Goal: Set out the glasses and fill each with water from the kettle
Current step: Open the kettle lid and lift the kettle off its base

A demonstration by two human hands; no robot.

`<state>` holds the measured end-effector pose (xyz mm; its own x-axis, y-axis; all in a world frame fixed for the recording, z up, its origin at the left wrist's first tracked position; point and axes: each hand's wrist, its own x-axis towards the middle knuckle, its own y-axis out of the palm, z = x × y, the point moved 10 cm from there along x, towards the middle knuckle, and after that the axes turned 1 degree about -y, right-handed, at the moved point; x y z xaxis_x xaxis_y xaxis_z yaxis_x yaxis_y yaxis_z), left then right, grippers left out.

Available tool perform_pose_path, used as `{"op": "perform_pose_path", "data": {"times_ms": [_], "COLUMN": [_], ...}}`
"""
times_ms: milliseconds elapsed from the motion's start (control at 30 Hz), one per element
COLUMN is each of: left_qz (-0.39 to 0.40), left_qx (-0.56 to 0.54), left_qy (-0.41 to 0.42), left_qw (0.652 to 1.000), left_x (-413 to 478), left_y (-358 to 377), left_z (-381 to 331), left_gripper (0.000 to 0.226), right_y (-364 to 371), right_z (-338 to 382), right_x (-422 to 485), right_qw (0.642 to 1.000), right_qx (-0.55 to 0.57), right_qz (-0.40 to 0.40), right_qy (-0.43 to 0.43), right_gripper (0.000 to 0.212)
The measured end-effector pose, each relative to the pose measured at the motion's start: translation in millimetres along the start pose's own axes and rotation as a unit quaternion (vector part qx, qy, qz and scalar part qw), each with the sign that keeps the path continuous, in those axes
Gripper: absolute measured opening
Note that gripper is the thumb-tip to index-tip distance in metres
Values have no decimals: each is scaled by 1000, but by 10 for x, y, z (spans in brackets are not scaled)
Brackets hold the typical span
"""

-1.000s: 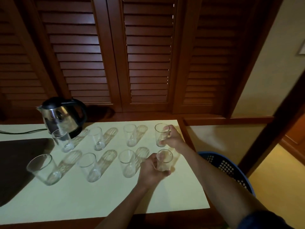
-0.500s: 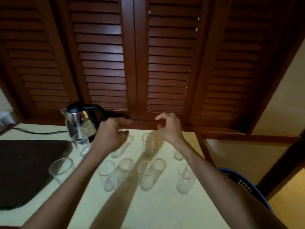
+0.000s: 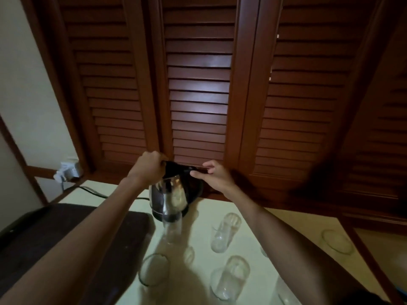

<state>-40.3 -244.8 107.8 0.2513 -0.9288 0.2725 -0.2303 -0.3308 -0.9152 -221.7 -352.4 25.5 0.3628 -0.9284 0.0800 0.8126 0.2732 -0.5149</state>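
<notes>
Steel kettle [image 3: 159, 194], black top gripped by left hand [image 3: 147, 170] and right hand [image 3: 217, 177].

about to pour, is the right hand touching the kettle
Touching. The head view shows the right hand pinching the black top of the kettle between thumb and fingers.

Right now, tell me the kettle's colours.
The kettle is shiny silver with black top and base; head view.

Dark wooden louvred doors [image 3: 198, 95] fill the back of a dimly lit room. Left of the doors, a cream wall [image 3: 26, 73] carries a white socket [image 3: 69, 171]; below them runs a pale counter [image 3: 308, 225].
</notes>
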Motion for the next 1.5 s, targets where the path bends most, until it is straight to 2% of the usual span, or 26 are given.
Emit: {"op": "perform_pose_path", "data": {"times_ms": [67,167,333,433,467,533,567,633,700,733,867,967,1067,1167,1400,1500], "left_qz": [32,84,151,173,168,152,146,142,149,151,149,154,143,114,45,27], "left_qx": [-3,-8,-54,-85,-90,-97,-97,-92,-91,-91,-94,-99,-106,-111,-107,-109], "left_qy": [15,43,93,122,135,153,158,169,175,176,180,182,194,216,277,299], "left_qw": [999,995,983,974,972,972,972,971,969,968,968,966,965,963,954,948], "left_x": [148,342,510,513,513,515,520,524,519,522,561,581,585,575,273,-21], "left_y": [121,317,497,518,512,503,503,527,550,553,510,452,304,3,-849,-1132], "left_z": [81,153,275,337,342,345,345,324,302,300,311,314,262,91,-561,-853], "left_gripper": [29,26,29,31,34,41,43,41,36,35,33,34,37,35,49,50], "right_y": [125,251,467,588,619,653,652,645,643,645,628,598,468,182,-566,-852], "right_z": [-81,-173,-228,-233,-228,-215,-213,-231,-255,-253,-227,-293,-172,115,842,1006], "right_x": [157,351,489,515,527,557,569,552,533,529,521,515,456,328,-399,-875], "right_qw": [1000,1000,998,995,994,993,992,989,985,983,981,977,974,970,952,940], "right_qx": [-6,-6,26,57,71,86,95,130,162,171,194,203,202,210,246,271], "right_qz": [2,2,60,79,79,72,65,57,47,44,2,-57,-89,-120,-169,-192], "right_qy": [16,9,-21,-28,-28,-43,-49,-46,-45,-43,-27,29,41,16,-69,-76], "right_gripper": [69,51,44,27,24,35,34,16,38,42,13,23,23,32,22,20]}}
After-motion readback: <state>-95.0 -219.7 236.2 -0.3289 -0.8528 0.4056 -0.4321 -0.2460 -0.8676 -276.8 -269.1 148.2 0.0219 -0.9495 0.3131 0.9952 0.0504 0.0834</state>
